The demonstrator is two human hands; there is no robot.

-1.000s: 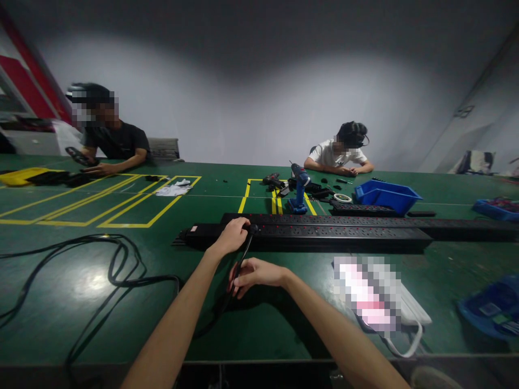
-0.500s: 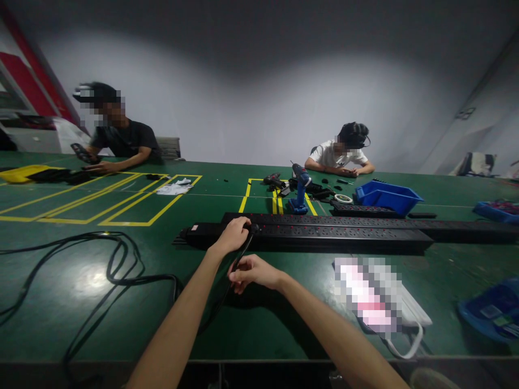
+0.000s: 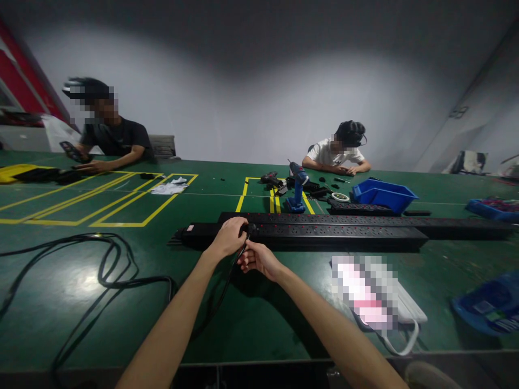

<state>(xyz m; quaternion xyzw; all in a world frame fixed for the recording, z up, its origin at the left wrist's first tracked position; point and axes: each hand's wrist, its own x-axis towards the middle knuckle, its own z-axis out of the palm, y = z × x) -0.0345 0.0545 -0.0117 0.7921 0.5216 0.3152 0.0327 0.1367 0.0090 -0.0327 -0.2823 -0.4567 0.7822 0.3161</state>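
A long black power strip (image 3: 336,233) with rows of sockets and small red dots lies across the green table in front of me. My left hand (image 3: 231,236) is closed at the strip's left part, its fingers round a black plug (image 3: 252,229) on the end of a black cable (image 3: 224,292). Whether the plug is seated in a socket is hidden. Just below, my right hand (image 3: 260,259) pinches the cable close to the plug, with thumb and fingers together. From there the cable hangs down toward the table, behind my left forearm.
A second power strip (image 3: 466,227) lies behind the first. Further back are a blue cordless drill (image 3: 298,189), a blue bin (image 3: 383,195) and a tape roll (image 3: 340,197). Loose cable loops (image 3: 117,259) spread at left. A phone (image 3: 360,297) lies at right. Two people sit opposite.
My right hand has moved up along the cable, closer to the plug and my left hand. The left hand stays at the plug. The view has shifted slightly.
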